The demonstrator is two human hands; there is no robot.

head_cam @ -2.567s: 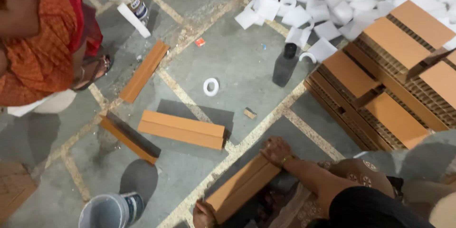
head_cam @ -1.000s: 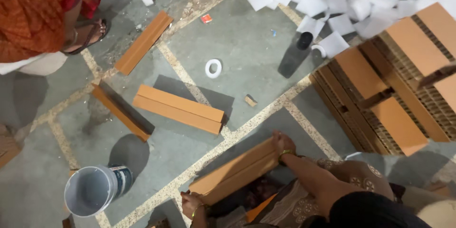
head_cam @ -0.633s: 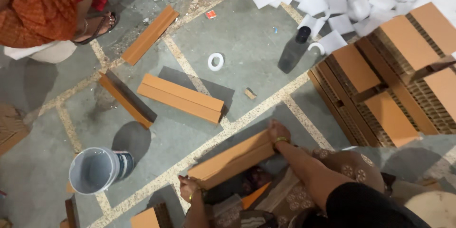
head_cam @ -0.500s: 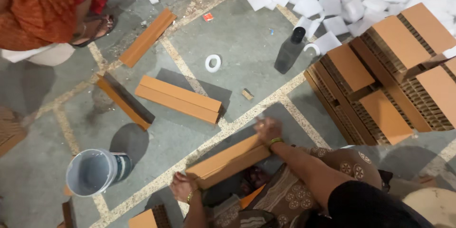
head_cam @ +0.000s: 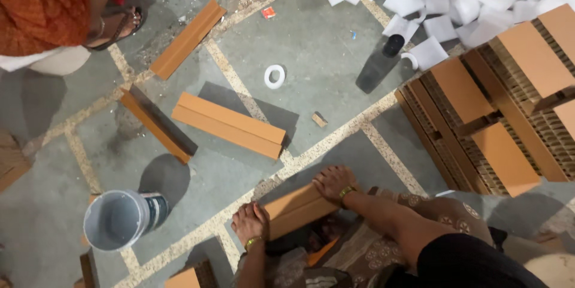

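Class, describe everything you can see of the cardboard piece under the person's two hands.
The cardboard piece is a long, flat-faced orange-brown strip, apparently folded corrugated board. It lies slantwise on the grey floor, its right end higher in the picture. The left hand presses its lower end, the right hand its upper end. Its near edge is hidden by the person's patterned clothing.

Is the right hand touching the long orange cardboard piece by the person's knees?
Touching. Head view: the right hand lies palm-down on the orange cardboard piece, fingers over its upper edge, no gap visible.
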